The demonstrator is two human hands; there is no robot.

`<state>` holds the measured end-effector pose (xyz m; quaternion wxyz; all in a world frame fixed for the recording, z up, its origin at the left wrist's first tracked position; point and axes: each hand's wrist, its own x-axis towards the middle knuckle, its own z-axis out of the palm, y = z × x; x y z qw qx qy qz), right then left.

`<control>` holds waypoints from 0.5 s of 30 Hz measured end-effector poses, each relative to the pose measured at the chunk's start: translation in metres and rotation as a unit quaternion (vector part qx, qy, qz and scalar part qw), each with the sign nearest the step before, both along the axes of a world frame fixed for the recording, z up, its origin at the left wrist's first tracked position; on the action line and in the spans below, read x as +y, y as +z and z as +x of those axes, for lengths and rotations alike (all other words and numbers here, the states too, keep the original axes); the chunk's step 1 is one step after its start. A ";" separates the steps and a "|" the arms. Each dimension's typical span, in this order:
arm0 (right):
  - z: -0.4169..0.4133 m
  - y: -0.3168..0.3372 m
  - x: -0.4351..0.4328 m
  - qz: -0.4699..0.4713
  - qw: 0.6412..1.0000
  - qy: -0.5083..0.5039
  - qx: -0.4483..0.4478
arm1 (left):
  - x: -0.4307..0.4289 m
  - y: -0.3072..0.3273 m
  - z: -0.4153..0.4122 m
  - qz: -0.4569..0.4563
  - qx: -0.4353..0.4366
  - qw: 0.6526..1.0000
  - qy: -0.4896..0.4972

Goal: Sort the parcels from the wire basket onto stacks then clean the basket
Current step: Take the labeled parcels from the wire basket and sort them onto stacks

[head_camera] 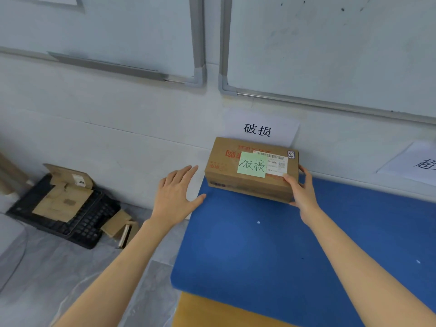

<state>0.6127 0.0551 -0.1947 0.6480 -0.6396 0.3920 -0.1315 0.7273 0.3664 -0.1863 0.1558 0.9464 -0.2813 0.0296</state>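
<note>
Head camera view, looking forward and down. Your right hand (pixel 300 188) grips the right end of a brown cardboard parcel box (pixel 250 169), thumb on the top near the front edge and fingers wrapped around the right side. The box sits on the far left corner of a blue mat-covered table (pixel 271 244), close against the white wall (pixel 118 114). On top of the box is a pale green sticky note (pixel 252 164) with handwritten Chinese characters, overlapping a white shipping label (pixel 274 162) with a barcode. Red printing shows on the cardboard beneath.

Your left hand (pixel 175 197) is open and empty, fingers spread and palm down, just beside the left end of the box and not touching it, above the table's left edge.

On the wall directly behind the box hangs a white paper sign (pixel 259 128) with printed black Chinese characters. A second white paper sign (pixel 415 161) is further right, partly cut off by the frame edge. Two whiteboards with grey frames (pixel 212 43) hang higher on the wall.

To your left, on the grey floor (pixel 70 267), a black plastic crate (pixel 77 220) lies flat, with flattened cardboard scraps (pixel 63 199) on and beside it. A yellow-brown surface (pixel 212 312) shows under the blue mat's near edge.
</note>
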 end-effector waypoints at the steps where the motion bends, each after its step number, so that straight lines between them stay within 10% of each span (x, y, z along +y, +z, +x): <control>1: 0.003 -0.001 -0.002 0.001 1.000 -0.003 0.003 | 0.000 0.000 0.002 0.003 0.000 1.000 0.001; 9: 0.013 -0.009 -0.009 -0.042 0.999 0.020 0.017 | -0.005 -0.001 0.015 0.007 -0.003 1.000 -0.002; 15: 0.006 -0.006 -0.004 -0.264 0.962 0.064 -0.006 | -0.011 -0.004 0.015 0.008 0.006 1.000 -0.005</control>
